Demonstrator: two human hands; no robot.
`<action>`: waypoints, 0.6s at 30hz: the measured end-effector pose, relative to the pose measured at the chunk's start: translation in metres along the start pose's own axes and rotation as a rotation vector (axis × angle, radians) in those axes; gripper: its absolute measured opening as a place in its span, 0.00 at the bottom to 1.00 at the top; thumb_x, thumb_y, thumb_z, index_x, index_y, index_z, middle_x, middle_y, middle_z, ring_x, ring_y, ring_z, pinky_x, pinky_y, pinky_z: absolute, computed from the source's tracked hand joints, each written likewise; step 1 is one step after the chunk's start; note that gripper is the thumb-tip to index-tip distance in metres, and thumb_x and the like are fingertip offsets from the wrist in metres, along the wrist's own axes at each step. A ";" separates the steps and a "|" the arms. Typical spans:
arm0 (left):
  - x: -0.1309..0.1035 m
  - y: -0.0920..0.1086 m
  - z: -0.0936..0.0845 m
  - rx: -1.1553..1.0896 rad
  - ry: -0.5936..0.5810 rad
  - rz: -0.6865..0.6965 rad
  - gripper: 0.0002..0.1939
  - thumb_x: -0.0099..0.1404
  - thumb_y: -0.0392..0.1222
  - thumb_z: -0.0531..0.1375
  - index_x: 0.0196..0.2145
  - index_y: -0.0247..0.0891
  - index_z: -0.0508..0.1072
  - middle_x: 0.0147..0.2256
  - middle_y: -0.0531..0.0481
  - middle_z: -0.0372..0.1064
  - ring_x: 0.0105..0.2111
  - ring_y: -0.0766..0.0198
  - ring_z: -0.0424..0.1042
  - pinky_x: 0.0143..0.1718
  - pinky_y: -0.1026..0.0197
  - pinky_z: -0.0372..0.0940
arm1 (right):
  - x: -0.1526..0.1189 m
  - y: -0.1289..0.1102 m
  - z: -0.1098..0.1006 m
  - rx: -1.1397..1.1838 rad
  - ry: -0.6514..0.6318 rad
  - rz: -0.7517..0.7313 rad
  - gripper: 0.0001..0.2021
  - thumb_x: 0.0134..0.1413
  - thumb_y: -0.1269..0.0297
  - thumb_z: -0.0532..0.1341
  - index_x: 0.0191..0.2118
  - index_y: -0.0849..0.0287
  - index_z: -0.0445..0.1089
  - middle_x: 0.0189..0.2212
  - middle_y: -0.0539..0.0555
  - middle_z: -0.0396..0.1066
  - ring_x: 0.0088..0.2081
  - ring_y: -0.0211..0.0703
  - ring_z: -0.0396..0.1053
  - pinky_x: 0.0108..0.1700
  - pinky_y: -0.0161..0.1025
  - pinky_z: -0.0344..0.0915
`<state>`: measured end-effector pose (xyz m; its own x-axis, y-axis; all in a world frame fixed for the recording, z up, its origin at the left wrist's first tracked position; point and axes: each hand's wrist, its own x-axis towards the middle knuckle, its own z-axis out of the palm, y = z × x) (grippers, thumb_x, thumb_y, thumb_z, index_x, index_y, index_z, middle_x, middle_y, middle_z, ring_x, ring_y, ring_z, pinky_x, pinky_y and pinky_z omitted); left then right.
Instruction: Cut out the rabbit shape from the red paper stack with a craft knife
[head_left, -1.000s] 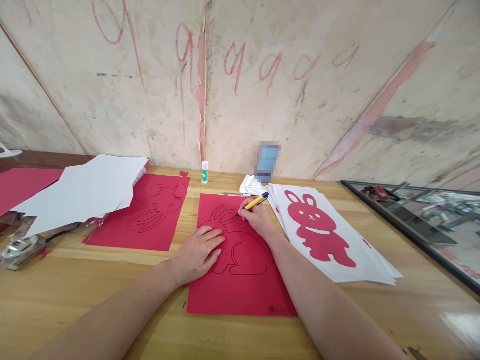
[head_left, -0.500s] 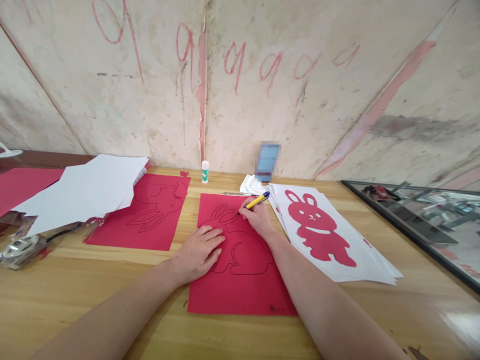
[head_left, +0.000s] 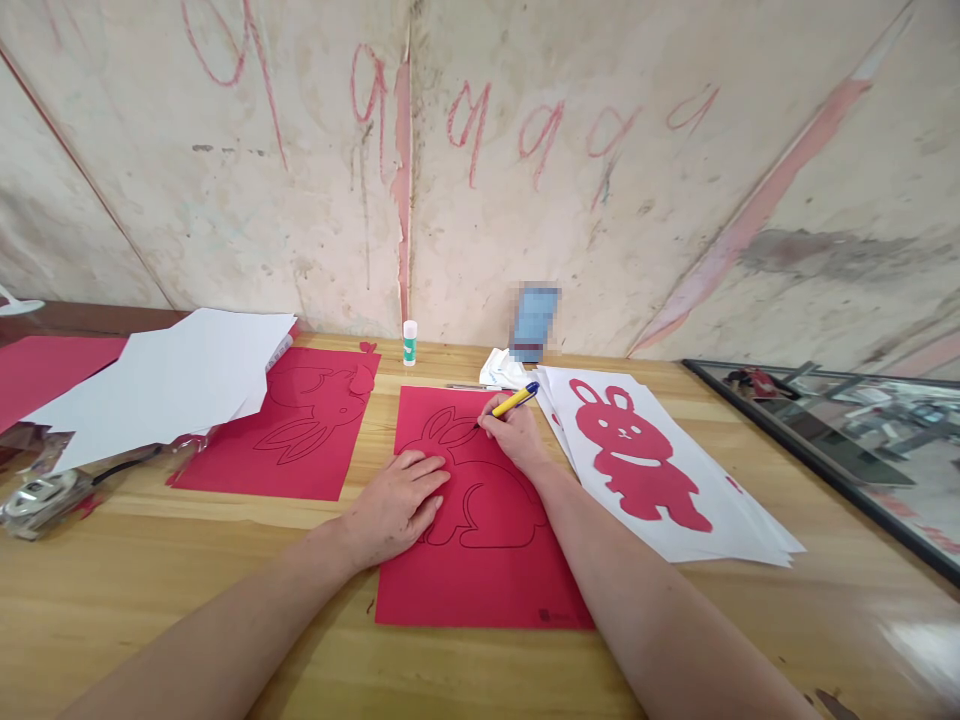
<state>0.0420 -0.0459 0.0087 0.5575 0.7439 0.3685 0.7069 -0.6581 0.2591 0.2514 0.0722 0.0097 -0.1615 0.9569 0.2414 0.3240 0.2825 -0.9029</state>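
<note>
A red sheet of paper (head_left: 487, 590) with a rabbit outline in dark lines lies flat in the middle of the table. My left hand (head_left: 397, 503) rests flat on its left part, fingers stretched out over the drawing near the rabbit's head. In my right hand (head_left: 514, 432) is a yellow pen (head_left: 515, 401) with a blue end, gripped near its tip. The tip touches or hovers just at the rabbit's ear; I cannot tell which. My right forearm covers the sheet's right edge.
Left lies another red sheet (head_left: 300, 475) with a rabbit outline, partly under white paper (head_left: 172, 375). A tape measure (head_left: 49, 498) sits at far left. Behind stand a glue stick (head_left: 409, 343) and crumpled tissue (head_left: 502, 368). Right are white sheets (head_left: 720, 490) bearing a red rabbit cutout (head_left: 637, 450).
</note>
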 end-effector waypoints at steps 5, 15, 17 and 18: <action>0.000 0.000 0.000 -0.008 0.004 -0.005 0.17 0.69 0.38 0.51 0.52 0.35 0.71 0.53 0.43 0.68 0.52 0.51 0.64 0.53 0.44 0.64 | 0.001 0.002 0.000 -0.048 0.036 -0.021 0.03 0.39 0.64 0.57 0.22 0.56 0.62 0.15 0.47 0.61 0.22 0.39 0.59 0.28 0.38 0.56; 0.000 0.000 0.001 -0.012 -0.001 -0.013 0.17 0.68 0.38 0.51 0.52 0.35 0.71 0.53 0.42 0.68 0.52 0.52 0.65 0.54 0.45 0.64 | 0.001 0.004 0.000 -0.077 0.065 0.022 0.03 0.39 0.63 0.57 0.23 0.56 0.63 0.16 0.47 0.62 0.22 0.40 0.60 0.28 0.38 0.56; -0.001 0.001 0.001 -0.011 -0.005 -0.012 0.17 0.69 0.38 0.51 0.52 0.34 0.71 0.53 0.42 0.68 0.52 0.51 0.64 0.53 0.44 0.64 | 0.001 0.004 0.000 -0.079 0.066 0.023 0.04 0.39 0.63 0.57 0.23 0.56 0.63 0.16 0.47 0.62 0.22 0.40 0.60 0.28 0.38 0.56; -0.001 0.000 0.001 -0.012 -0.003 -0.011 0.17 0.68 0.38 0.51 0.52 0.35 0.71 0.53 0.42 0.68 0.52 0.51 0.64 0.53 0.44 0.64 | 0.001 0.005 0.000 -0.080 0.066 0.022 0.04 0.39 0.63 0.57 0.23 0.56 0.63 0.16 0.47 0.62 0.22 0.40 0.60 0.28 0.38 0.56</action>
<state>0.0423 -0.0466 0.0080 0.5512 0.7513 0.3630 0.7075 -0.6514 0.2740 0.2528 0.0747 0.0057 -0.0929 0.9645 0.2471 0.4008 0.2634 -0.8775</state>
